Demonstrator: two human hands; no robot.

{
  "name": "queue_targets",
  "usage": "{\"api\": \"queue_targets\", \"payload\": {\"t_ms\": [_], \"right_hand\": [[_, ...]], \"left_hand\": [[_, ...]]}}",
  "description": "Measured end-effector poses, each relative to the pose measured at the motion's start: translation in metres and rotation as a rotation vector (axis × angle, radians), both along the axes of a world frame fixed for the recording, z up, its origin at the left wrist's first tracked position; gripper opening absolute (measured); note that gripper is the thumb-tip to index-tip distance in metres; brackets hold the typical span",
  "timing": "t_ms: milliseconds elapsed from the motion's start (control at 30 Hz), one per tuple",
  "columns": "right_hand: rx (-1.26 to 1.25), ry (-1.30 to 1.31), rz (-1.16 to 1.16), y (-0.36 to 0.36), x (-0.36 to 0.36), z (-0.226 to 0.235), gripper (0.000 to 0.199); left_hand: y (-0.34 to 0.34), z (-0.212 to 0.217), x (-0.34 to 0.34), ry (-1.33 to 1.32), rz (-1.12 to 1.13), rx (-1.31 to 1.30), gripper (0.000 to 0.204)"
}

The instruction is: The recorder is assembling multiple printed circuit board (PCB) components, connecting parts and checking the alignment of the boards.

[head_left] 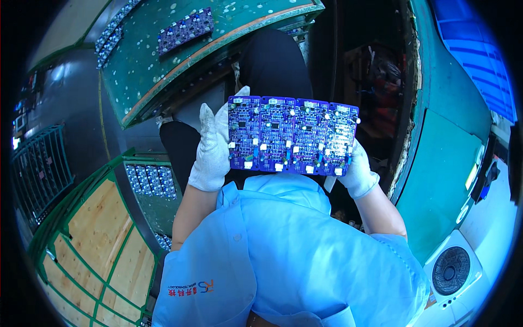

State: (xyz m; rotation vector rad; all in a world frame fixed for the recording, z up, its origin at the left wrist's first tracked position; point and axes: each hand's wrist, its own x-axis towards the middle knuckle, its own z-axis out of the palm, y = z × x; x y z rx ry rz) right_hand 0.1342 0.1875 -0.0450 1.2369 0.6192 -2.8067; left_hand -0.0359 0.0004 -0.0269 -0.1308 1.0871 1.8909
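A purple circuit board panel (294, 135) made up of several joined boards is held up in front of my chest, its component side facing up. White connectors, small capacitors and dark chips cover it. My left hand (211, 155), in a white glove, grips the left edge; one finger sticks up apart from the board and others reach behind it. At the lower right corner my right hand (358, 173), also gloved, holds the panel, with its fingers mostly hidden underneath. Light glares off the right end of the panel.
Another board panel (186, 31) lies on the speckled green bench (136, 71) ahead, with more boards at its left end. At the left, boards (151, 181) rest beside a green-framed wooden rack (101, 218). A green surface (444, 163) and a fan (450, 271) are on the right.
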Motion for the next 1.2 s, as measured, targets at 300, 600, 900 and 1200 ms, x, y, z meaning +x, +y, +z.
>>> {"api": "queue_targets", "payload": {"t_ms": [300, 600, 900, 1200], "right_hand": [[0.092, 0.008, 0.067, -0.002, -0.002, 0.008, 0.046], [0.130, 0.077, 0.130, -0.001, 0.001, 0.009, 0.052], [0.077, 0.077, 0.085, 0.000, 0.005, 0.007, 0.051], [0.064, 0.032, 0.092, 0.001, 0.005, 0.007, 0.055]], "left_hand": [[0.002, -0.002, 0.002, 0.011, 0.002, -0.017, 0.079], [0.001, 0.000, 0.006, 0.092, 0.073, -0.067, 0.080], [-0.001, 0.002, 0.012, 0.224, 0.161, -0.065, 0.083], [0.000, 0.000, 0.011, 0.171, 0.108, -0.049, 0.089]]}}
